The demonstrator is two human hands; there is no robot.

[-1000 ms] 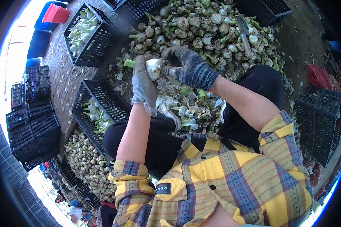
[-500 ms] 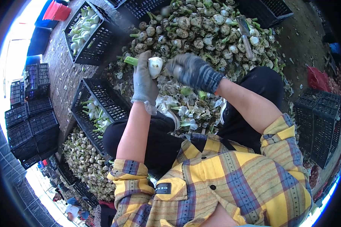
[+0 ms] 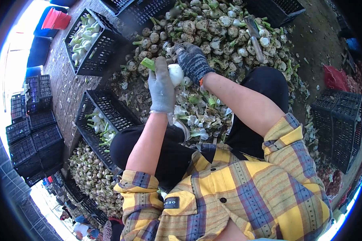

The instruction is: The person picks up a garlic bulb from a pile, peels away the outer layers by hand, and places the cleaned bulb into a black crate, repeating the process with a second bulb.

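A white peeled bulb (image 3: 175, 75) with a cut green stem (image 3: 148, 63) is gripped by my left hand (image 3: 161, 86), which wears a pale grey glove. Just right of it and slightly higher is my right hand (image 3: 192, 62) in a dark striped glove, its fingers bent over the edge of the pile; whether they hold anything is hidden. Unpeeled, dirt-marked bulbs (image 3: 213, 30) form a large pile in front. A knife-like tool (image 3: 255, 40) lies on the pile's right part. Peeled skins (image 3: 197, 116) are scattered between my legs.
Black crates with peeled bulbs stand at the upper left (image 3: 104, 52) and by my left knee (image 3: 93, 132). More bulbs (image 3: 92, 172) lie at the lower left. Stacked crates stand far left (image 3: 38, 140) and right (image 3: 336, 128). A red bucket (image 3: 56, 19) is at the upper left.
My left hand has moved slightly right and down with the bulb. My right hand has moved up toward the pile, its fingers now pointing up-left. The view has shifted slightly.
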